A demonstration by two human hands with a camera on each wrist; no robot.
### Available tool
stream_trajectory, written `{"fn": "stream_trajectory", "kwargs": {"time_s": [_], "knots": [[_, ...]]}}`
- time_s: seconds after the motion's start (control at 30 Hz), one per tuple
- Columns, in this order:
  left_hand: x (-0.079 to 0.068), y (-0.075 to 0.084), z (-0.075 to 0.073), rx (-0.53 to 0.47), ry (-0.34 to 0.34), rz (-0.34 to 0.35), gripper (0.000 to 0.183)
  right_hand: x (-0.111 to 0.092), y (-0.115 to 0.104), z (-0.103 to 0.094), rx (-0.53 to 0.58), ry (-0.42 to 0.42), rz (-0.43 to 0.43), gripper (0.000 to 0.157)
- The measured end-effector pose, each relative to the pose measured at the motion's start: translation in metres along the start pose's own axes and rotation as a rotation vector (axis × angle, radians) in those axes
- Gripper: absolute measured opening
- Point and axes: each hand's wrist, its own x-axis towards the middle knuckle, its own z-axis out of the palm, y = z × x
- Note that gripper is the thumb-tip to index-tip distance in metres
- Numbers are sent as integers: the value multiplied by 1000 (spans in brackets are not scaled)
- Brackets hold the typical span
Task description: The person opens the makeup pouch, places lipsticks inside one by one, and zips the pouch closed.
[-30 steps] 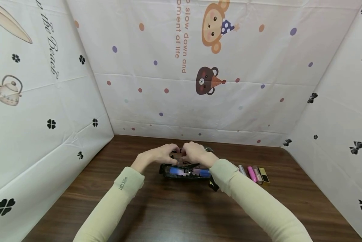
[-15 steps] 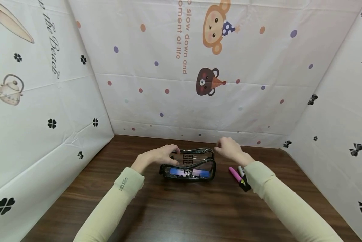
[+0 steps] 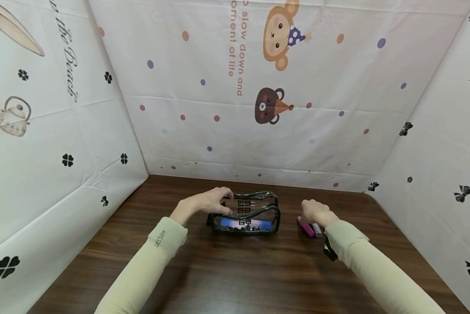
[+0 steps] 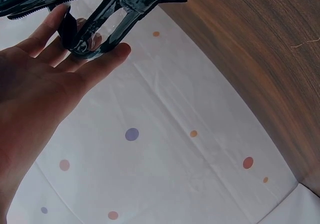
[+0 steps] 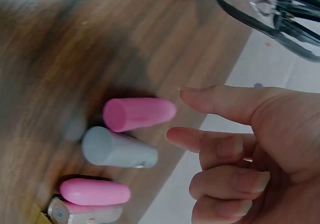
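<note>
My left hand (image 3: 209,201) grips the left end of a clear pouch with black trim (image 3: 277,218), thumb and fingers about its open mouth. In the left wrist view, the fingers (image 4: 107,61) lie along the pouch's black edge. A blue-and-pink item (image 3: 246,224) lies inside it. To the right, my right hand (image 3: 316,213) hovers over a pink tube (image 5: 137,114), like a lipstick, beside a silver-grey tube (image 5: 120,151). Its thumb and index finger point at the pink tube's end, apart and holding nothing; the other fingers are bent.
In the right wrist view, a second pink tube (image 5: 95,191) and a clear-pink tube (image 5: 95,214) lie beyond the grey one. A black-and-yellow piece (image 3: 329,250) shows partly under the right sleeve. Printed white sheets (image 3: 203,131) wall the wooden table (image 3: 235,266).
My right hand has left the pouch's mouth, moved right, and come down over the tubes. My left hand and the pouch have stayed in place.
</note>
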Motion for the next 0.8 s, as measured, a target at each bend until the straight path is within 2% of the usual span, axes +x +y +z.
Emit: {"fn": "stream_trajectory", "kwargs": {"time_s": [0.1, 0.27, 0.43, 0.8], "knots": [[1, -1, 1, 8, 6, 3, 48, 0, 1, 6, -21, 0, 16, 18], [0, -2, 1, 13, 3, 8, 55, -2, 0, 14, -31, -18, 23, 10], [0, -1, 0, 15, 0, -4, 52, -3, -2, 20, -14, -30, 29, 15], [0, 0, 0, -5, -8, -5, 54, 1, -4, 22, 40, 41, 2, 15]]}}
